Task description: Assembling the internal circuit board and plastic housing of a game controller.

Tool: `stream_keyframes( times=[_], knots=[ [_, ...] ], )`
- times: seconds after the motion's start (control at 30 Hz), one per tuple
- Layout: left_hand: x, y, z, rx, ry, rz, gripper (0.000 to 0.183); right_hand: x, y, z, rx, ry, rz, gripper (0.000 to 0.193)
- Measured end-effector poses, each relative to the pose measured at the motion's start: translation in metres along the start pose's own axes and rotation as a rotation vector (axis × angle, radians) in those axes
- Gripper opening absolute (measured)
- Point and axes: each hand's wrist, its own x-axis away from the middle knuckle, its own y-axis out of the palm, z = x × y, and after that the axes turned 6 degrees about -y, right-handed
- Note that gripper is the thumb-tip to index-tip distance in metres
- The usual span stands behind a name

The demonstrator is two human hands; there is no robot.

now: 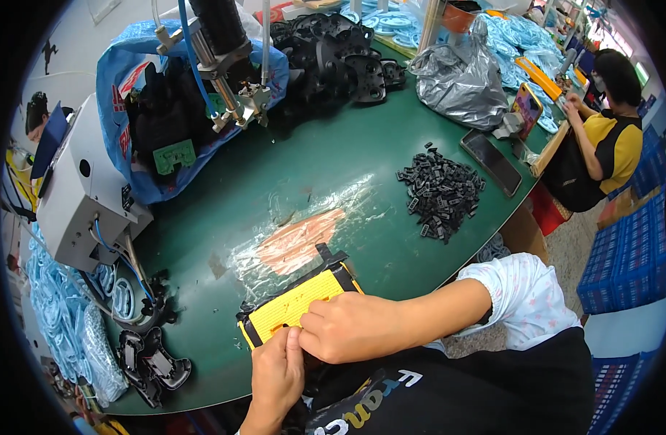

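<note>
A yellow ribbed pad (pixel 293 303) with black tape along its edges lies on the green table right in front of me. Over its near edge my left hand (pixel 276 373) and my right hand (pixel 347 328) meet, fingertips pinched together. Both hands are closed; whatever sits between the fingertips is hidden. A small dark piece or slot shows on the pad beside the left fingertips. Beyond the pad, clear film and brownish tape (pixel 300 243) are stuck to the table (pixel 333 159).
Small black plastic parts (pixel 442 192) form a heap at the right, near a dark phone (pixel 491 161). A press head (pixel 235 101) overhangs the table beside a blue bag (pixel 159 190). Black housings (pixel 152 366) lie at the near left. Another person (pixel 615 138) works at the far right.
</note>
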Motion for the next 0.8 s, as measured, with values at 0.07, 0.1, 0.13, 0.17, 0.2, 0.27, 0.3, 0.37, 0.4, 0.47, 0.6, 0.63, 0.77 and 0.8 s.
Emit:
stream_keyframes(
  times=[0.07,0.1,0.13,0.17,0.2,0.27,0.3,0.37,0.4,0.47,0.6,0.63,0.77,0.8],
  knots=[
    [0.0,-0.002,-0.004,0.015,0.003,-0.001,0.024,0.002,0.003,0.003,-0.104,0.016,0.027,0.016],
    [0.0,-0.001,-0.006,0.038,-0.031,-0.022,0.025,0.004,0.003,0.005,-0.201,0.03,0.048,0.018],
    [0.001,-0.001,-0.007,0.062,-0.065,-0.043,0.026,0.005,0.004,0.006,-0.202,0.033,0.049,0.018],
    [0.001,-0.001,-0.007,0.06,-0.065,-0.046,0.026,0.005,0.005,0.007,-0.229,0.032,0.082,0.018],
    [0.001,0.0,-0.007,0.093,-0.08,-0.03,0.027,0.006,0.006,0.008,-0.256,0.031,0.115,0.018],
    [0.0,0.0,-0.005,0.125,-0.095,-0.02,0.028,0.012,0.014,0.018,-0.326,0.041,0.152,0.017],
    [-0.001,-0.002,-0.003,0.11,-0.128,-0.028,0.028,0.013,0.017,0.022,-0.398,0.046,0.188,0.017],
    [-0.003,-0.002,-0.002,0.095,-0.163,-0.04,0.029,0.021,0.015,0.024,-0.31,0.146,0.235,0.016],
    [-0.002,-0.002,-0.003,0.15,-0.158,-0.065,0.029,0.027,0.013,0.028,-0.214,0.188,0.297,0.016],
    [0.001,-0.001,-0.006,0.279,-0.178,-0.052,0.028,0.047,-0.018,0.052,-0.004,0.349,0.459,0.018],
    [0.008,-0.002,-0.035,0.626,-0.239,0.054,0.02,0.11,-0.064,0.061,0.079,0.851,0.489,0.011],
    [0.008,-0.002,-0.033,0.633,-0.243,0.051,0.02,0.123,-0.068,0.055,0.102,0.935,0.432,0.012],
    [0.008,-0.004,-0.027,0.897,-0.348,-0.026,0.029,0.149,-0.054,0.041,0.222,0.934,0.286,0.012],
    [0.009,-0.003,-0.029,0.9,-0.362,-0.027,0.029,0.151,-0.049,0.039,0.261,0.919,0.251,0.012]
  ],
)
